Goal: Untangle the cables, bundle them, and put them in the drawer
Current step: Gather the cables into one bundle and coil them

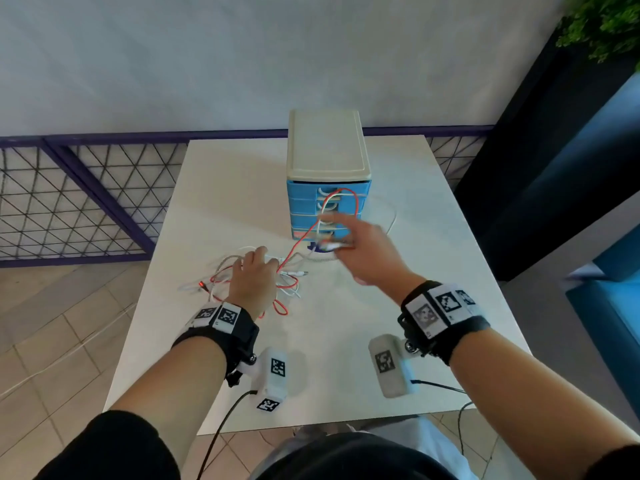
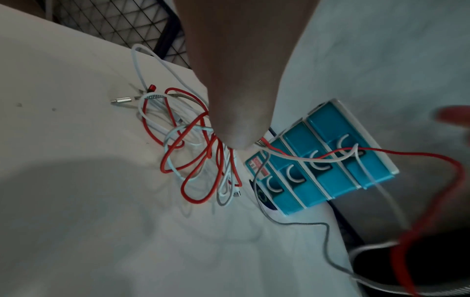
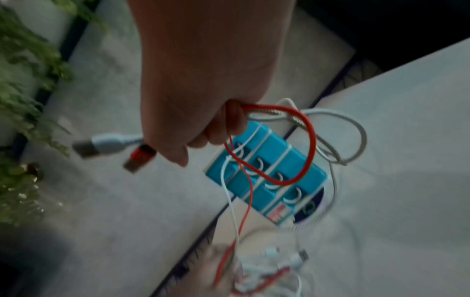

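Observation:
A tangle of red, white and grey cables [image 1: 277, 285] lies on the white table [image 1: 398, 306] in front of a small blue drawer unit [image 1: 329, 209] with a beige top; its drawers are closed. My left hand [image 1: 265, 261] rests on the tangle, fingers curled down onto the strands [image 2: 193, 152]. My right hand [image 1: 341, 239] is raised before the drawer fronts and grips a red cable [image 3: 292, 144] and a white cable [image 3: 356, 128] in loops. A white USB plug [image 3: 101, 144] and a red plug [image 3: 140, 158] stick out of that fist. Red and white strands run between the two hands.
A purple wire-mesh railing [image 1: 86, 202] runs behind and to the left of the table. Dark blue seating [image 1: 588, 202] stands at the right, with a plant [image 1: 602, 26] above it. Black leads [image 1: 221, 431] hang off the near table edge.

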Motion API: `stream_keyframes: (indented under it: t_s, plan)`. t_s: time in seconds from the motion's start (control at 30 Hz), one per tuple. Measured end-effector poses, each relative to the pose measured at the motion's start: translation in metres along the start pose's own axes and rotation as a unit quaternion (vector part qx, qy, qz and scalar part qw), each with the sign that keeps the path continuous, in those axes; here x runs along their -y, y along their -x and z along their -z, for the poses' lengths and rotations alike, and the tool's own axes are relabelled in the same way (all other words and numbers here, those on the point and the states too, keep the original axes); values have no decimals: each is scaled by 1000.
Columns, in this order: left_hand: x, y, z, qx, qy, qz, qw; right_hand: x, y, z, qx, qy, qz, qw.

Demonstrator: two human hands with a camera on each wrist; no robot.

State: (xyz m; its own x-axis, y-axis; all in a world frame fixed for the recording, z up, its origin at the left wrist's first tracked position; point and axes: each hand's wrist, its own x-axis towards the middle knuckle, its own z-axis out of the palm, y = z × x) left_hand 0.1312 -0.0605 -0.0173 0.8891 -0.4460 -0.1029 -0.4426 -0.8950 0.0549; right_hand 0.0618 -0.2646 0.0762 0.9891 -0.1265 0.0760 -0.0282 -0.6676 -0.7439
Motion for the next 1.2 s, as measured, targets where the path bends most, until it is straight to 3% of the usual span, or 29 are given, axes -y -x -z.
stream_keyframes:
  t_s: [0.07, 0.2, 0.4, 0.73, 0.83, 1.0, 1.2]
  plan:
    - [-10, 2, 3, -13, 12, -16, 1000, -8, 2, -23, 101, 40, 9, 994]
    - [-27, 12, 10, -36, 49, -84, 995, -17, 1, -48, 217, 71, -3, 974]
    - [-24, 16, 11, -47, 91, -79, 992, -22, -4, -38, 249, 145, -3, 958]
    - [-5, 5, -6, 45, 207, -16, 977, -19, 13, -13, 110, 29, -38, 993]
    - [3, 1, -9, 47, 207, -5, 977, -20, 14, 2, 64, -6, -64, 996]
    - [0, -2, -6, 6, 144, -1, 990, -17, 15, 13, -32, -115, -77, 990]
    - [2, 1, -5, 15, 119, 5, 993, -16, 18, 13, -107, -209, -103, 967]
